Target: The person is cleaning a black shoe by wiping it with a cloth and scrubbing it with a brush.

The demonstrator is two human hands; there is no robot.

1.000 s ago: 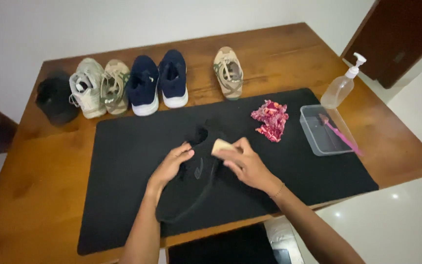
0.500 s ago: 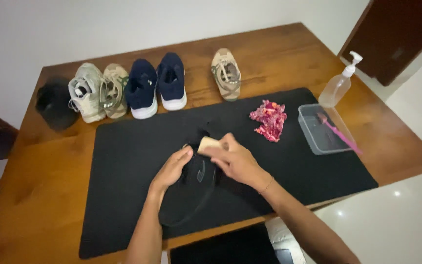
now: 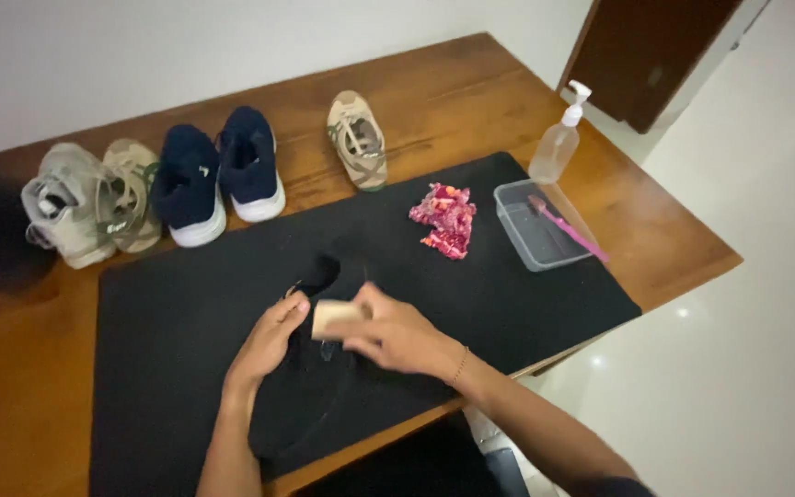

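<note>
My left hand (image 3: 269,339) is curled over the side of a black shoe (image 3: 310,377) that lies on the black mat (image 3: 158,350) near the front edge of the bench (image 3: 11,405), steadying it. My right hand (image 3: 397,333) is closed around a small tan block (image 3: 335,317), perhaps a sponge, pressed to the shoe's upper just beside my left fingertips. Farther out on the mat lie a crumpled red-pink cloth (image 3: 443,219) and a clear plastic tub (image 3: 540,224) with a pink brush (image 3: 568,230) resting in it. Beyond, a pump bottle (image 3: 558,138) stands beside a lone tan shoe (image 3: 358,140), a navy pair (image 3: 218,175) and a beige pair (image 3: 89,204).
</note>
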